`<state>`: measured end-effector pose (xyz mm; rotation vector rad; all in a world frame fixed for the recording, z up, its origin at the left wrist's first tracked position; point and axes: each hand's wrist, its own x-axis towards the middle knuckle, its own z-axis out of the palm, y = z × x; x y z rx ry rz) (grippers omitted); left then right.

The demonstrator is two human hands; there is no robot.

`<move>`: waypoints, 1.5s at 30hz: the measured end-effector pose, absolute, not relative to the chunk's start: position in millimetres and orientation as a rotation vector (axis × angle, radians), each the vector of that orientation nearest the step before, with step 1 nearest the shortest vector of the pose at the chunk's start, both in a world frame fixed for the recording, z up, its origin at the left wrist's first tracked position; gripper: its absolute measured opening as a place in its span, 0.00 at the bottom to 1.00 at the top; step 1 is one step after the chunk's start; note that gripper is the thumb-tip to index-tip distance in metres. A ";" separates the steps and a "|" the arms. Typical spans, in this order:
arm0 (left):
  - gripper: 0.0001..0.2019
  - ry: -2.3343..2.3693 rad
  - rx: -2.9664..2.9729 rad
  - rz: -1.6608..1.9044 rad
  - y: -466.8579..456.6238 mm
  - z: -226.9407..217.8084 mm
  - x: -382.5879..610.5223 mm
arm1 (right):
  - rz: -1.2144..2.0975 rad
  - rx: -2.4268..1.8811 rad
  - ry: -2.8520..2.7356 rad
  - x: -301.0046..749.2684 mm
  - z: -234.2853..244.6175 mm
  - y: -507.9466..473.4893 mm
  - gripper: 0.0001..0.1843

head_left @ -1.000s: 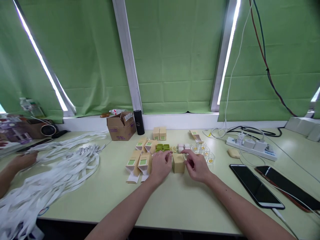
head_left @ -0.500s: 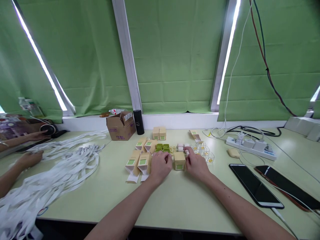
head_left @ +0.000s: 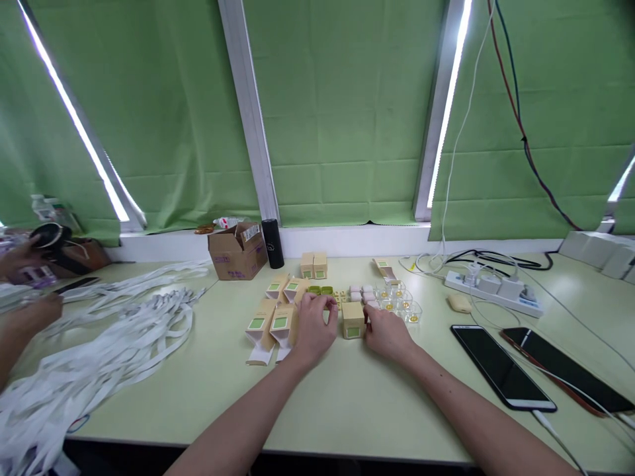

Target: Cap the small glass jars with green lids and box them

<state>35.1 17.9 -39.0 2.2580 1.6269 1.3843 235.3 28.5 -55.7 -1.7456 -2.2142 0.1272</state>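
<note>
My left hand is bent over the front of the small green square pieces, thumb and forefinger apart; the nearer pieces are hidden beneath it. My right hand has its fingers drawn together at the right side of a small tan box with a green window. What its fingertips hold, if anything, is hidden. Behind the box lie small yellowish pieces and pale pink pieces. Clear cups with yellow centres stand beyond my right hand. Several tan boxes with open flaps lie left of my left hand.
Two tan boxes stand farther back, near a brown carton and a black cylinder. White straps spread at left by another person's hands. A phone and a power strip lie right.
My left hand's thumb and forefinger have parted, and the hand now covers the nearer green pieces. My right hand has drawn back from the pink pieces to the box's side. The other person's hands moved left.
</note>
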 end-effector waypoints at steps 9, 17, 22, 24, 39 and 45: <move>0.30 1.473 2.448 0.881 8.5 -23.9 45.2 | 0.159 -1.827 -2.238 233.0 -48.1 25.3 0.11; 0.27 1.517 2.592 0.501 11.2 -8.5 53.2 | 0.155 -1.810 -2.239 232.2 -49.6 25.2 0.13; 0.23 1.496 2.720 0.165 23.2 17.6 57.5 | 0.159 -1.805 -2.230 232.0 -50.6 25.5 0.14; 0.24 1.479 2.771 0.146 33.3 32.5 58.5 | 0.165 -1.800 -2.227 232.2 -50.9 25.8 0.15; 0.20 2.029 2.577 0.249 171.2 38.9 58.5 | 0.175 -1.793 -2.245 231.7 -50.8 25.2 0.18; 0.19 2.079 2.538 0.189 190.4 8.1 58.7 | 0.183 -1.791 -2.266 231.3 -48.3 22.9 0.18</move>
